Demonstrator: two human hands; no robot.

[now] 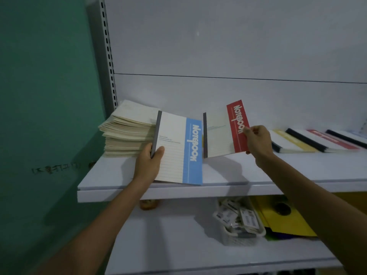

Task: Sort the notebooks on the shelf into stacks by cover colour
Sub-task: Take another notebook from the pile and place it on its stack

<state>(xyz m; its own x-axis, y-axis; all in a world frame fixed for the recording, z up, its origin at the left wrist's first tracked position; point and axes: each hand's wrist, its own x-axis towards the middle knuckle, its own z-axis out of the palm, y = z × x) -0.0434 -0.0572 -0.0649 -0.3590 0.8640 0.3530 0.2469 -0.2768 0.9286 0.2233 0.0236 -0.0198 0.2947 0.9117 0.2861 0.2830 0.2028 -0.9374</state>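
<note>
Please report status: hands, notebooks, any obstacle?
Left hand grips blue notebook at spine. Right hand pinches red notebook at edge. Nothing between them; row of notebooks lies at right.

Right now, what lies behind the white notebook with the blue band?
Behind the white notebook with the blue band, which the left hand holds by its grey spine, a stack of cream notebooks rests on the white shelf. The notebook covers the stack's right edge.
</note>
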